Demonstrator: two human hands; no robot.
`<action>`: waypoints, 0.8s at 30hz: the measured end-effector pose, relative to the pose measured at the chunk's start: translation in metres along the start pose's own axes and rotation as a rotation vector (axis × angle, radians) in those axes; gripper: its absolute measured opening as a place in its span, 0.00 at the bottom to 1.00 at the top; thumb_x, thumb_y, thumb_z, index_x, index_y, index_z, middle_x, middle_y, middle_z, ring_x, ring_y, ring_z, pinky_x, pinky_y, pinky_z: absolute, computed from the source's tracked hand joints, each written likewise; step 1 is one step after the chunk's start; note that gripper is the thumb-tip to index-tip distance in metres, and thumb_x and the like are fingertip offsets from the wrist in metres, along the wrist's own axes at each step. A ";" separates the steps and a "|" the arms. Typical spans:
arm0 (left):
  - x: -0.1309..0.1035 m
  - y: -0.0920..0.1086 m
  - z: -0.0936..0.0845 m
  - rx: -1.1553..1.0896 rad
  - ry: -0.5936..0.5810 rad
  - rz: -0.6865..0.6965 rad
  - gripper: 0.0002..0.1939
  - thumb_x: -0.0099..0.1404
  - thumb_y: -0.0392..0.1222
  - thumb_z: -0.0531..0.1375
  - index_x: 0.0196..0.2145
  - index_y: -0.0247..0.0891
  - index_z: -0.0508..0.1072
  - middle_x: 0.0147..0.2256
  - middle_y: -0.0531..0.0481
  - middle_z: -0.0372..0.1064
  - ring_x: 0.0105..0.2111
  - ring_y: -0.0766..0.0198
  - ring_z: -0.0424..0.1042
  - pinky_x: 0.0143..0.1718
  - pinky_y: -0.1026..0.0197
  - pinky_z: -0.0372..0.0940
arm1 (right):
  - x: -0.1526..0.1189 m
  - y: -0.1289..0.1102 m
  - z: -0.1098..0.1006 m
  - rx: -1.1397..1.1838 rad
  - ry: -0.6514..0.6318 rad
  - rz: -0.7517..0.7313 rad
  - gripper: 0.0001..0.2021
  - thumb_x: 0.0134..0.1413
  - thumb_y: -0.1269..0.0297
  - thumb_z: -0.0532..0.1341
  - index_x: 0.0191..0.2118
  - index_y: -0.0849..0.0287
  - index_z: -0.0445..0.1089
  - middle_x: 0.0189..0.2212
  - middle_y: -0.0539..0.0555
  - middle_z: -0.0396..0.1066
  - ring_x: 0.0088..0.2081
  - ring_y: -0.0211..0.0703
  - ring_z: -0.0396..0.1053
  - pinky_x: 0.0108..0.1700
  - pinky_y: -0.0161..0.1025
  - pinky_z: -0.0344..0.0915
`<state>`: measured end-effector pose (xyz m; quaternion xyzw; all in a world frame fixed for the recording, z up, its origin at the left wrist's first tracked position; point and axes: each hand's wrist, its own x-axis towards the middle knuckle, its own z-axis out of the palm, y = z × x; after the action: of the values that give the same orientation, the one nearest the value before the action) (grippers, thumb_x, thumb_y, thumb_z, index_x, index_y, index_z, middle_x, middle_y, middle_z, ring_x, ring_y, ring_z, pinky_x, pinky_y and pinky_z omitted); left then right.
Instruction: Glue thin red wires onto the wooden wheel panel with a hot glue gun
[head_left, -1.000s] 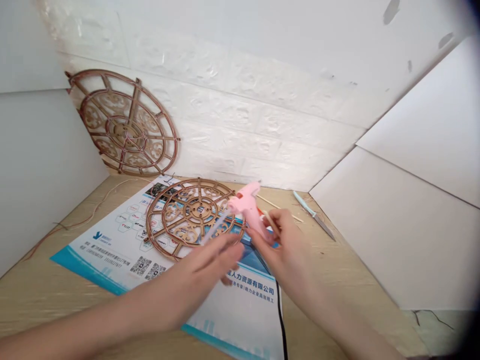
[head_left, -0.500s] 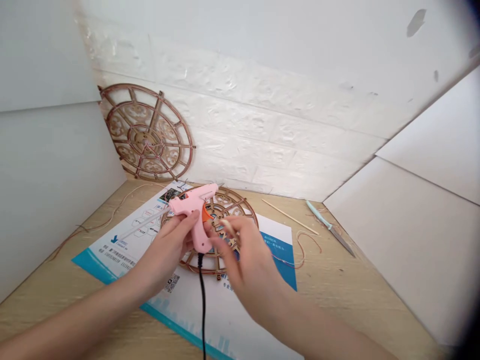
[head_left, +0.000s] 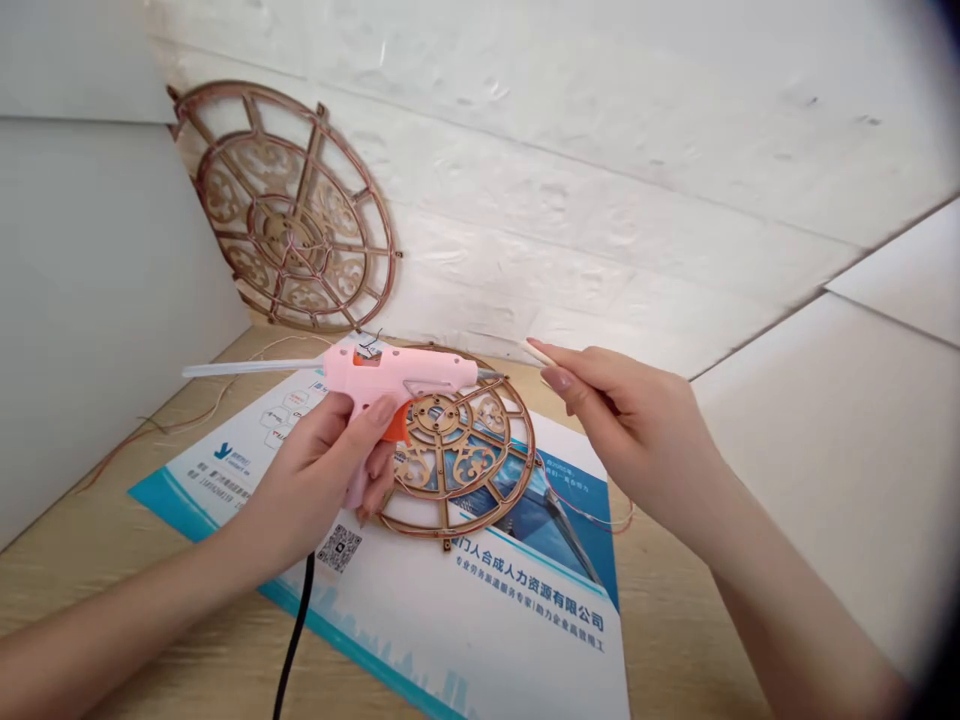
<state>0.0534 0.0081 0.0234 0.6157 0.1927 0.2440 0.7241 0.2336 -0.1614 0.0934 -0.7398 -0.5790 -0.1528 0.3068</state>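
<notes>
While our left hand [head_left: 330,465] grips the pink glue gun [head_left: 405,372] by its handle, we should hold it steady and keep fingers off the metal tip [head_left: 491,375], which may be hot. Our right hand [head_left: 637,410] pinches a pale stick [head_left: 535,352] near that tip, to the right. The round brown frame [head_left: 451,414] lies on the printed paper [head_left: 525,660], partly hidden by the gun. Inside the gun's back sits a whitish glue stick [head_left: 255,368], poking out left.

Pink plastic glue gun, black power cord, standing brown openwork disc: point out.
Pink plastic glue gun [head_left: 409,369]: head view, barrel's side.
Black power cord [head_left: 296,632]: head view, middle stretch.
Standing brown openwork disc [head_left: 287,240]: head view, central hub.
</notes>
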 end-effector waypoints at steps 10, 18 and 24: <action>-0.010 -0.007 0.002 0.009 0.031 -0.042 0.28 0.65 0.66 0.65 0.25 0.42 0.61 0.19 0.59 0.64 0.12 0.69 0.65 0.14 0.66 0.60 | -0.012 -0.011 -0.005 0.150 -0.094 0.084 0.03 0.69 0.67 0.62 0.40 0.55 0.72 0.25 0.46 0.74 0.24 0.36 0.70 0.23 0.35 0.62; -0.017 -0.004 0.004 0.018 0.018 -0.072 0.29 0.64 0.67 0.65 0.22 0.41 0.63 0.16 0.57 0.64 0.12 0.69 0.65 0.13 0.67 0.54 | -0.012 -0.011 -0.004 0.147 -0.104 0.096 0.03 0.68 0.66 0.63 0.39 0.53 0.73 0.25 0.45 0.74 0.24 0.35 0.69 0.22 0.35 0.60; -0.020 -0.003 0.003 -0.009 0.028 -0.055 0.27 0.64 0.67 0.65 0.24 0.41 0.68 0.18 0.57 0.66 0.12 0.69 0.66 0.13 0.68 0.58 | -0.013 -0.011 -0.004 0.113 -0.099 0.081 0.04 0.68 0.66 0.63 0.40 0.52 0.74 0.25 0.45 0.74 0.23 0.36 0.69 0.22 0.37 0.59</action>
<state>0.0397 -0.0063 0.0207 0.6033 0.2187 0.2334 0.7305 0.2197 -0.1722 0.0924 -0.7509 -0.5706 -0.0708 0.3249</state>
